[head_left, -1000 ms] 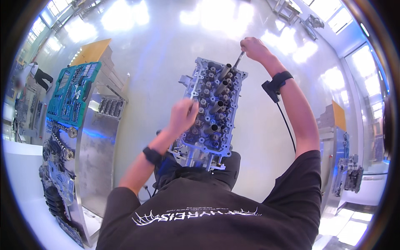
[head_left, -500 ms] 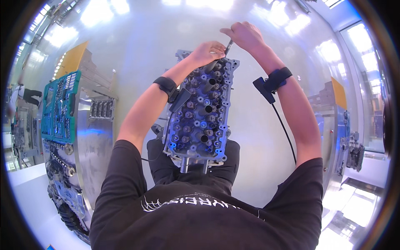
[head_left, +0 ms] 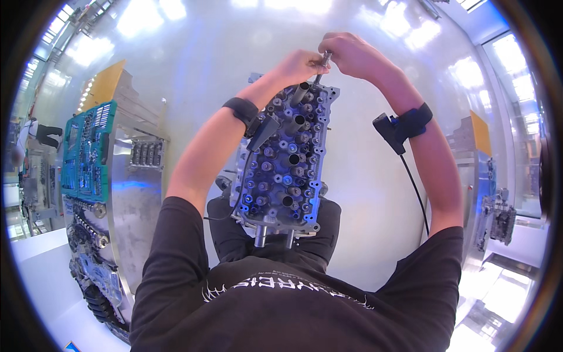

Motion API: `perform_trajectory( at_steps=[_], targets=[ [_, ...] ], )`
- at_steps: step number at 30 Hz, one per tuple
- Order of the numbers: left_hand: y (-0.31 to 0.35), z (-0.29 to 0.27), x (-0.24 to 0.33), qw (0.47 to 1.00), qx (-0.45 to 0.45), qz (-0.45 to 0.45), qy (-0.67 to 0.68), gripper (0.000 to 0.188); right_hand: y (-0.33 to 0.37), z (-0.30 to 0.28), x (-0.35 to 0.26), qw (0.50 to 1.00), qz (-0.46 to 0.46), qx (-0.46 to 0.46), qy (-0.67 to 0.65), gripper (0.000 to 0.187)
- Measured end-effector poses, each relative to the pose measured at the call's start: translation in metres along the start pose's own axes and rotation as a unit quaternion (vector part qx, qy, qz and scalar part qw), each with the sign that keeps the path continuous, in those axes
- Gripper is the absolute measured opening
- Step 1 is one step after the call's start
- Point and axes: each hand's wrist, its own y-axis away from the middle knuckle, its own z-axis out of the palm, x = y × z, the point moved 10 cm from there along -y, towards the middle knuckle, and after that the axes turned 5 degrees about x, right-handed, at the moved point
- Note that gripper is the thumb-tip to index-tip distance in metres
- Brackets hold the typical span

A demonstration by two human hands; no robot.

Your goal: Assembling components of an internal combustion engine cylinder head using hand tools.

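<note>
A grey metal engine cylinder head lies lengthwise in front of me, with valve springs and several round tubes along its top. Over its far right corner stands a slim, shiny metal shaft tool, slightly tilted, its lower end reaching down to the head. The fingers of my left hand are pinched around this shaft. At its upper end, the curled fingers of my right hand close on the tool from the right. Its exact tip is hard to make out.
A green socket tool case lies open on the metal bench to the left, beside another metal engine part. Further engine parts lie nearer. More parts stand at the right. Cabled black devices are strapped to both wrists.
My right hand has lowered onto the tool's top, its thumb no longer stuck out. My left hand has risen slightly from the head's far edge and moved right along the shaft.
</note>
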Motion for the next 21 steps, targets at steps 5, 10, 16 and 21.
perform_trajectory(
  at_steps=[5,10,16,21],
  targets=[
    [0.000,0.010,0.015,1.000,0.020,-0.011,0.018,0.028,0.005,0.005,0.014,0.999,-0.002,-0.001,0.038,0.009],
    [0.002,-0.004,0.038,0.995,0.078,-0.013,-0.057,0.026,-0.001,0.008,0.015,0.986,0.071,-0.039,0.146,0.011],
    [0.008,-0.010,0.051,0.984,0.137,0.017,-0.112,0.024,0.002,-0.002,0.009,0.964,0.175,-0.046,0.195,0.018],
    [0.007,-0.011,0.051,0.966,0.165,0.005,-0.198,0.030,0.006,-0.004,0.011,0.959,0.209,-0.068,0.177,0.021]
  ],
)
